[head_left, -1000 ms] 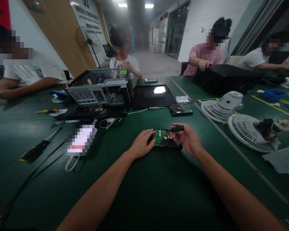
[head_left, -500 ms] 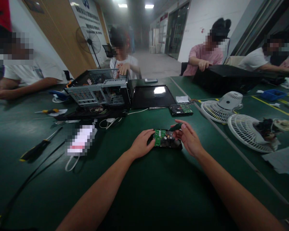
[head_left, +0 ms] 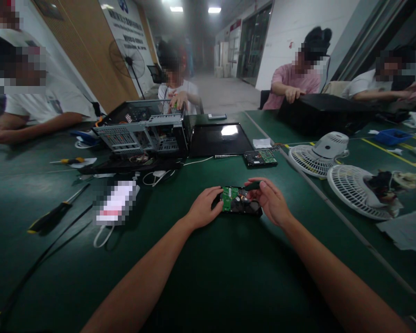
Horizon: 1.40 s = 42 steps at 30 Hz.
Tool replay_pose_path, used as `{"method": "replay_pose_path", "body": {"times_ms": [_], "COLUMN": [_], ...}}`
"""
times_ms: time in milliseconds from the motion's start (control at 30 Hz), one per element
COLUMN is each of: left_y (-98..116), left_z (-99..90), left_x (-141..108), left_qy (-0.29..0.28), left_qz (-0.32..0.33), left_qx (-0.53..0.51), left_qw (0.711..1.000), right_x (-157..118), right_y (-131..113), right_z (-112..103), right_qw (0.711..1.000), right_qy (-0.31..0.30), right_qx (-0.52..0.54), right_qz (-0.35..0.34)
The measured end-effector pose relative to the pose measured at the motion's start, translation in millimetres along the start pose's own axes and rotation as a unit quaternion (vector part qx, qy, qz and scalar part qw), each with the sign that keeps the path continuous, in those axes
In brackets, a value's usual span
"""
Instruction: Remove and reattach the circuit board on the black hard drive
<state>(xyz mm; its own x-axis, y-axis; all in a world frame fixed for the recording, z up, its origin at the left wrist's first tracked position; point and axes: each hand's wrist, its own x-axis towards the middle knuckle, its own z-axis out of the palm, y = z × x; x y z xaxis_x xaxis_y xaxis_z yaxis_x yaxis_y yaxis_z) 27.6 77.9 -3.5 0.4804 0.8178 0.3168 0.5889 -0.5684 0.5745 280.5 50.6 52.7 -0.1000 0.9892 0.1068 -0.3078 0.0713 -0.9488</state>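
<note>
A hard drive (head_left: pixel 241 203) lies on the green table in front of me, its green circuit board facing up. My left hand (head_left: pixel 207 206) grips the drive's left end, thumb along the near side and fingers along the far side. In my right hand (head_left: pixel 268 199) is a dark-handled screwdriver (head_left: pixel 252 186), pinched between thumb and fingers over the drive's right part. The screwdriver's tip is too small to make out. Farther back, a second hard drive (head_left: pixel 261 158) rests by itself, board side up.
An opened computer case (head_left: pixel 142 134) stands at the back left, with a black panel (head_left: pixel 220 138) beside it. On the left lie a screwdriver (head_left: pixel 57 212) and a phone (head_left: pixel 117 201) with a white cable. White fan parts (head_left: pixel 358 192) sit at right. Co-workers sit around the table.
My right hand has dipped slightly and the screwdriver handle lies a little lower and more to the left. My left hand and the hard drive have stayed put.
</note>
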Motion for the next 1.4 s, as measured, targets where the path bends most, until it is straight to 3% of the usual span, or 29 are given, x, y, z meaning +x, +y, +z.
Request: {"method": "replay_pose_path", "body": {"times_ms": [867,1400], "left_y": [2.0,2.6], "left_z": [-1.2,-0.3], "left_x": [0.2,0.4], "left_qy": [-0.005,-0.001], "left_qz": [-0.002,0.002], "left_qx": [-0.002,0.002], "left_qw": [1.0,1.0], "right_x": [-0.7,-0.3], "right_y": [-3.7,0.8], "right_z": [-3.1,0.3], "right_qw": [0.999,1.0], "right_qy": [-0.03,0.0], "right_qx": [-0.016,0.001], "right_qz": [0.01,-0.009]}}
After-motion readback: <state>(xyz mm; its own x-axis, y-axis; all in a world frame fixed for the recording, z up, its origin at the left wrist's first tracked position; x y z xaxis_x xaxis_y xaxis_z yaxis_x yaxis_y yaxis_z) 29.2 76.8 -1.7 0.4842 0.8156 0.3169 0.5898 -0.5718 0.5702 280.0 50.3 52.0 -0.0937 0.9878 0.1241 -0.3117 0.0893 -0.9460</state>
